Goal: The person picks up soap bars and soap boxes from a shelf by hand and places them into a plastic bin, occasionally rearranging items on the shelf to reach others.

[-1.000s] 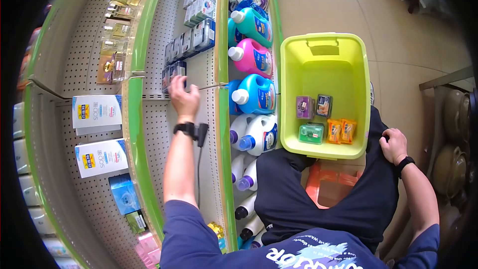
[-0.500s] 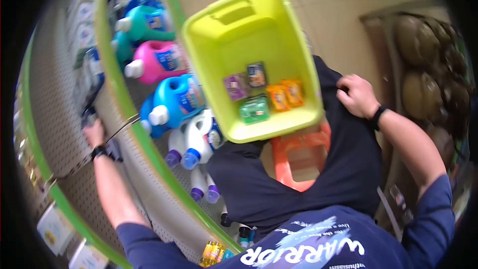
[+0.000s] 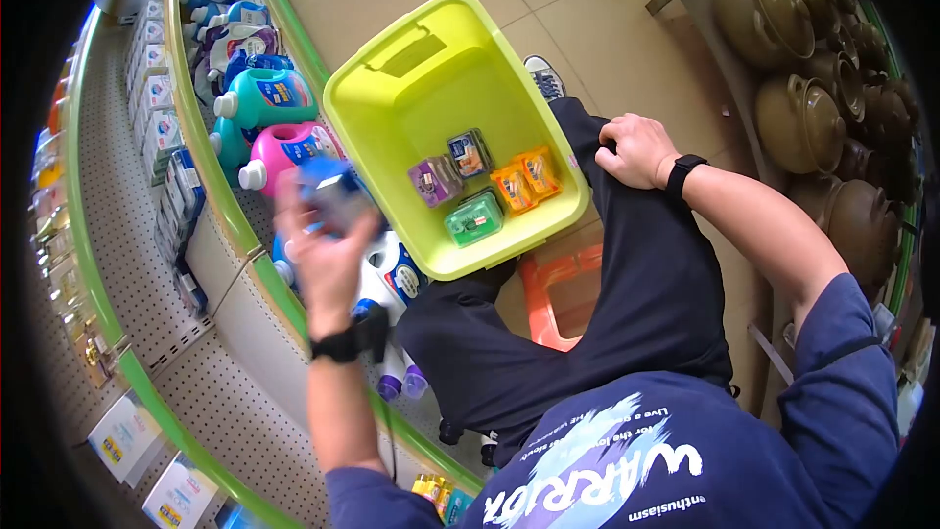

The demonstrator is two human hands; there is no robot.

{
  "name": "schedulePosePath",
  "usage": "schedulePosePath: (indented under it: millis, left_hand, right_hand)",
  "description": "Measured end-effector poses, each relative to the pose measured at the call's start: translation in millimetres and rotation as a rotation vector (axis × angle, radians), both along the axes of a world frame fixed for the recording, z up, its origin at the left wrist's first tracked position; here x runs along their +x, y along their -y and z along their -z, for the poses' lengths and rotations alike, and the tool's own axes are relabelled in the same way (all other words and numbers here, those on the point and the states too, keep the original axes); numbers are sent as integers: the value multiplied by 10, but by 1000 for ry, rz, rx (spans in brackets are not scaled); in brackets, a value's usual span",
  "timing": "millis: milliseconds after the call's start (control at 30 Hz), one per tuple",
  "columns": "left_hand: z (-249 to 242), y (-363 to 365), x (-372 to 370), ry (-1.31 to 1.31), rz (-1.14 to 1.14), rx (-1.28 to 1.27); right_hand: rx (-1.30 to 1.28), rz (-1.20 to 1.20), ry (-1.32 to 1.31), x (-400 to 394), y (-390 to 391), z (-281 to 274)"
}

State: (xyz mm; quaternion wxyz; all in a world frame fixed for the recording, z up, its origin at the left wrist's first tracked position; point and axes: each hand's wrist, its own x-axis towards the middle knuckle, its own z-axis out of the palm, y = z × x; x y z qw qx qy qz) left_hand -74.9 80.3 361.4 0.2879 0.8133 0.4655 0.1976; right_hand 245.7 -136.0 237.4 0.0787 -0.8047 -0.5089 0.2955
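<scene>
My left hand (image 3: 328, 269) is raised over the bottle shelf, closed around a small blue-and-white package (image 3: 333, 194); motion blurs it, so its label is unreadable. Just right of it, a yellow-green plastic bin (image 3: 441, 69) stands in front of my legs. Inside lie a purple pack (image 3: 435, 182), a dark blue pack (image 3: 469, 153), a green pack (image 3: 474, 219) and two orange packs (image 3: 526, 180), like wrapped soap bars. My right hand (image 3: 634, 151) rests on my right knee with its fingers curled in, nothing visible in them.
Shelves with green edges (image 3: 235, 220) run along my left, holding detergent bottles (image 3: 279, 98) and boxed packs (image 3: 181, 201). An orange plastic stool (image 3: 539, 299) shows between my legs. Brown clay pots (image 3: 798, 122) stand on a rack at right.
My left hand has come off the upper shelf and moved right toward the bin, with the blue-and-white package in it. My right hand stays on the knee.
</scene>
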Motion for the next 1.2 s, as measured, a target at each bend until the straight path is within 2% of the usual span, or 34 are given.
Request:
schedulePosePath:
  millis: [33,67,100,267,500,667,733,800,867,933,1067,1133,1167,1200]
  left_hand:
    - [407,62,156,124,-9,-273]
    - [865,43,233,-108,53,-120]
    - [1047,132,453,-425,11,-47]
    - [2277,82,855,-821,-180,-358]
    - [2970,-127,1115,-933,-101,-388]
    - [3289,-90,1183,-962,-81,-419]
    - [3424,-100,1153,-956,-80,-395]
    - [3396,-88,1143,-983,-69,-413]
    - [3285,-61,1170,-942,-63,-295]
    - [3083,-70,1177,-924,-82,-346]
    - [2665,-57,901,-582,53,-99]
    - [2310,-89,684,-420,125,36]
    - [2003,-111,599,-311,130,25]
    - [1768,-156,469,-223,163,197]
  right_hand:
    - [2,6,-4,11,19,12]
    - [33,17,-9,23,45,33]
    - [60,29,-14,31,72,59]
    - [132,85,-64,105,147,92]
    - [245,43,-149,271,89,129]
    - [229,45,-175,317,69,136]
    - [295,48,-179,323,83,148]
    - [283,45,-178,325,91,145]
    - [298,34,-172,316,77,132]
    - [250,34,-170,292,62,111]
    - [302,-9,-164,245,40,106]
    - [238,17,-155,208,18,62]
    - [235,15,-151,191,6,56]
    - [239,0,-134,172,2,54]
